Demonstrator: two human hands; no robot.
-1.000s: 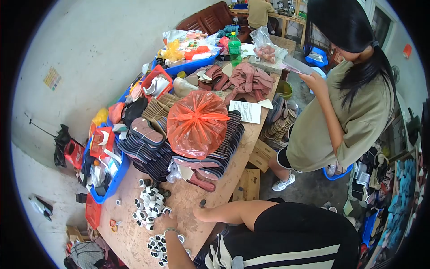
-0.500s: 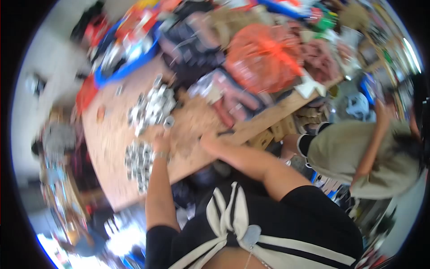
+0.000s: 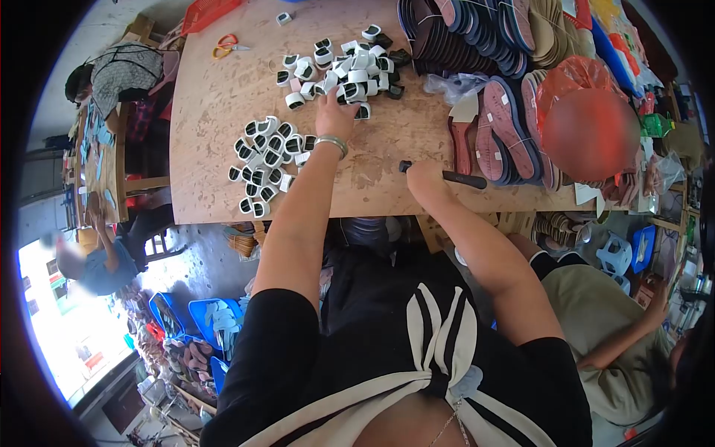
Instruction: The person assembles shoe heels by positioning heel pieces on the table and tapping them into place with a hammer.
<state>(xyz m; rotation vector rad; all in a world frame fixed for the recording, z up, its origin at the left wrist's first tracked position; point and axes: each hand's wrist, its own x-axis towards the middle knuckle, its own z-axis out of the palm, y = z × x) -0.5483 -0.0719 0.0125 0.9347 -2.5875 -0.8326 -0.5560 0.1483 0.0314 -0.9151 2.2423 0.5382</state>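
Note:
My left hand (image 3: 337,118) reaches to the near edge of a loose heap of white loop-shaped pieces (image 3: 357,76) with dark insides. Its fingers look parted and bent down among them, the tips partly hidden. Closer to me and to the left lies a second, more evenly laid group of the same white pieces (image 3: 272,143). My right hand (image 3: 426,181) is closed around a dark tool (image 3: 465,179), perhaps a hammer, resting low over the table. A small black end sticks out on the hand's left, the handle on its right. A red-handled flat brush (image 3: 462,141) lies just beyond.
Strapped stacks of soles (image 3: 506,123) and an orange-red plastic bag (image 3: 573,78) crowd the wooden table's (image 3: 208,171) right side. Orange-handled scissors (image 3: 225,47) lie far left. A person in an olive shirt (image 3: 596,313) sits at right; others work at left.
My view has swung and steadied, so the table sits higher and more level. My left hand has moved from between the two groups to the far heap. My right hand stays by the dark tool.

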